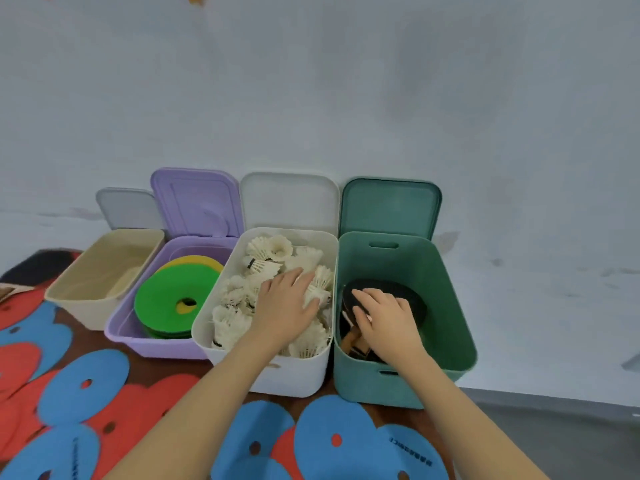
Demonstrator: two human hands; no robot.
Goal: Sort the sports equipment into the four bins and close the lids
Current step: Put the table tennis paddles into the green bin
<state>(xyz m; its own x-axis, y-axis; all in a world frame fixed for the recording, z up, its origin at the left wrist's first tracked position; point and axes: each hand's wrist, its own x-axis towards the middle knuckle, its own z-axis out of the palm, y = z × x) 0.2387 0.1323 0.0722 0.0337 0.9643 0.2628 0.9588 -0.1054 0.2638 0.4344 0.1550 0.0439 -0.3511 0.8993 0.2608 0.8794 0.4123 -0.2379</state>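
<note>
Four open bins stand in a row against the wall: beige [79,308], purple [156,345], white [294,375] and green [381,388]. The white bin is full of white shuttlecocks [270,249]. My left hand [285,303] lies on them with its fingers fairly straight. The green bin holds table tennis paddles; the top one is black [414,297]. My right hand [382,315] is on that paddle with its fingers curled over its left edge. Green [162,299] and yellow [197,260] flat discs lie in the purple bin. The beige bin looks empty.
Each bin's lid stands up behind it against the wall: grey [128,209], purple [197,202], white [289,199] and green [389,206]. Several blue discs [336,441] and red discs [138,403] cover the table in front of the bins and to the left.
</note>
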